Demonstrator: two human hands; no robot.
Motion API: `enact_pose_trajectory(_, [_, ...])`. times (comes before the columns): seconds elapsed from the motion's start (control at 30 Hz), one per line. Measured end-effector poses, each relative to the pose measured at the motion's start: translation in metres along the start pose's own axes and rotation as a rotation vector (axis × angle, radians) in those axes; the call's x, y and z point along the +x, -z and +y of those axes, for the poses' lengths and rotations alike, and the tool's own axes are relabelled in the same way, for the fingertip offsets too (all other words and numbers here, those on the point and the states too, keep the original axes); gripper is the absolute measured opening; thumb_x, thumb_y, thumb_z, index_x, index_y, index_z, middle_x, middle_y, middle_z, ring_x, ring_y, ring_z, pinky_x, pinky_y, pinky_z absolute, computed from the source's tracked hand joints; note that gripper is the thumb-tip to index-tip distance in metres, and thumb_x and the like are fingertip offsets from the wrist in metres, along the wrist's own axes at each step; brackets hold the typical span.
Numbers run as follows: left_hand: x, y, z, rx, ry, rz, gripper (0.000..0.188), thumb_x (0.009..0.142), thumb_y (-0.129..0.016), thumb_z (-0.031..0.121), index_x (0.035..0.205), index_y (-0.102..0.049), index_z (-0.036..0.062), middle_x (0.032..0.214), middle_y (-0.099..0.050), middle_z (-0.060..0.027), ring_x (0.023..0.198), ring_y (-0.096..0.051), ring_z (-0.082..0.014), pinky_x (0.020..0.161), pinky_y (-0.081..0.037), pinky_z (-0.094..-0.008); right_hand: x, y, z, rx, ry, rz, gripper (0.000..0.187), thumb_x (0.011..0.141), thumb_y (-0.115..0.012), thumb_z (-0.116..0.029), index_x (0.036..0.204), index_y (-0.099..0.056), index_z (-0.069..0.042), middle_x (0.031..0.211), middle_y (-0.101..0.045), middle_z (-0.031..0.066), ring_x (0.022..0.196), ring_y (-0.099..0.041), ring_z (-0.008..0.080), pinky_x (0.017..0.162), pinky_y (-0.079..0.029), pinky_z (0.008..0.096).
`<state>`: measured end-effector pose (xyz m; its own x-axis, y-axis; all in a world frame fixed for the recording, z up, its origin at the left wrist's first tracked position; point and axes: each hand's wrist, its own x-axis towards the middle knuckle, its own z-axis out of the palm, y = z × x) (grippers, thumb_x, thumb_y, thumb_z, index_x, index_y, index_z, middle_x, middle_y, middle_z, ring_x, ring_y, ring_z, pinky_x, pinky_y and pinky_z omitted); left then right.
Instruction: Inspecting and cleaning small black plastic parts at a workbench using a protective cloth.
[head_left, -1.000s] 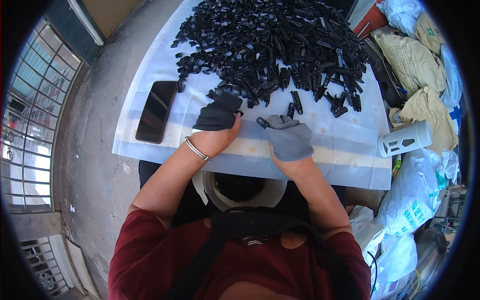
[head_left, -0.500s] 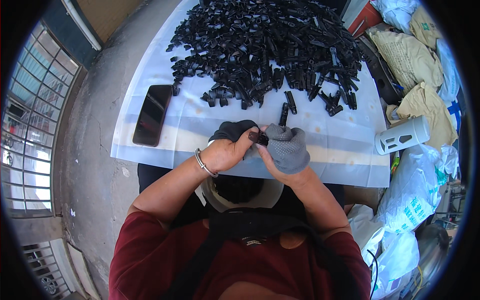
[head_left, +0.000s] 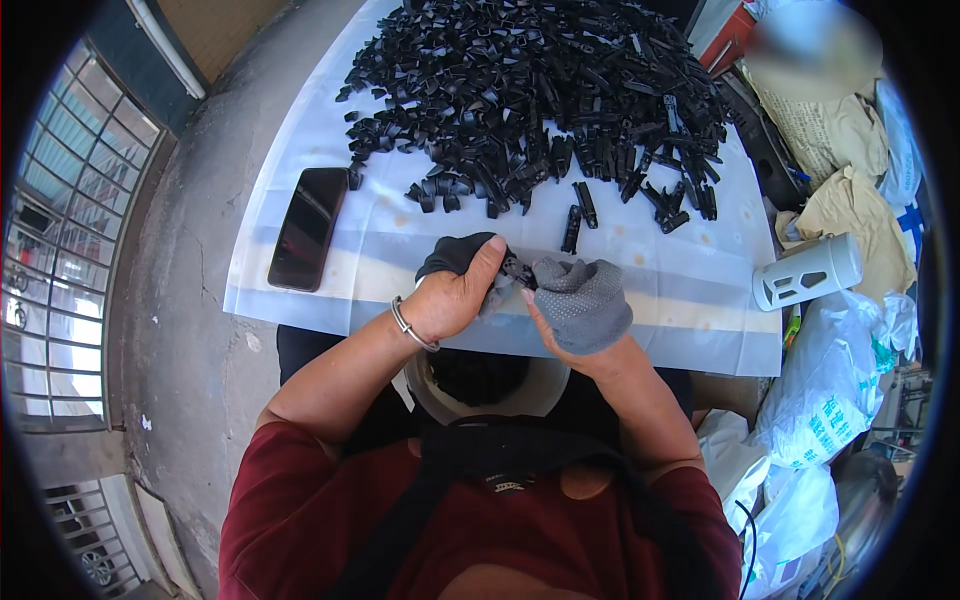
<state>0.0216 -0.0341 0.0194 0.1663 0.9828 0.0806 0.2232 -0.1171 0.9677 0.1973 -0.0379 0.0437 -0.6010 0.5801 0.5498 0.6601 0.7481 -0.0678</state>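
Close together over the table's near edge, both hands grip one small black plastic part (head_left: 517, 270). My left hand (head_left: 460, 280), in a dark glove that leaves the thumb bare, is closed on its left end. My right hand (head_left: 580, 303), in a grey dotted glove, pinches its other end; the fingers hide much of the part. Just beyond the right hand lie two loose slender black plastic pieces, one (head_left: 571, 229) nearer and one (head_left: 585, 204) farther. A large heap of black plastic parts (head_left: 530, 100) covers the far half of the table.
A dark phone (head_left: 307, 229) lies at the left on the white table cover (head_left: 380, 225). A white cup-like container (head_left: 808, 272) lies tilted by the right edge, beside plastic bags (head_left: 820, 390) and brown sacks (head_left: 850, 225). Below my hands stands a pale round bowl-like container (head_left: 550, 392).
My left thumb has lifted and straightened, and the held part now shows between the hands at a different angle. My right hand has shifted slightly right.
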Motion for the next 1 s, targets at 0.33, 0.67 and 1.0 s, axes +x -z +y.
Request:
enact_pose_trajectory(0.33, [-0.001,-0.004,0.001,0.021,-0.06,0.005,0.039,0.093,-0.035,0.029,0.073,-0.051,0.0003,0.057,-0.049,-0.0153,0.053,-0.046,-0.0313,0.054,-0.039,-0.0374,-0.001,0.009,-0.007,-0.034,-0.085,-0.137,0.013,0.077,-0.061,-0.022,0.072,-0.064,-0.01,0.076,-0.061,0.007,0.065,-0.051,0.0276,0.063,-0.042,0.0368])
enact_pose_trajectory(0.67, [-0.004,-0.007,0.002,0.068,-0.048,-0.019,0.034,0.093,-0.036,0.024,0.072,-0.053,0.002,0.06,-0.053,-0.0154,0.055,-0.05,-0.0338,0.053,-0.041,-0.0363,-0.006,-0.002,-0.001,-0.077,0.015,-0.08,0.008,0.073,-0.056,-0.014,0.079,-0.061,-0.012,0.068,-0.054,0.0058,0.056,-0.051,0.0254,0.051,-0.038,0.0384])
enact_pose_trajectory(1.0, [0.015,0.016,0.008,0.734,-0.297,0.128,0.028,0.085,-0.049,0.03,0.077,-0.058,0.0042,0.068,-0.058,-0.0156,0.064,-0.058,-0.0322,0.057,-0.046,-0.0393,-0.005,-0.008,-0.01,0.302,-0.088,-0.16,0.019,0.077,-0.06,-0.024,0.081,-0.06,-0.005,0.081,-0.06,0.0112,0.071,-0.055,0.0299,0.065,-0.043,0.0412])
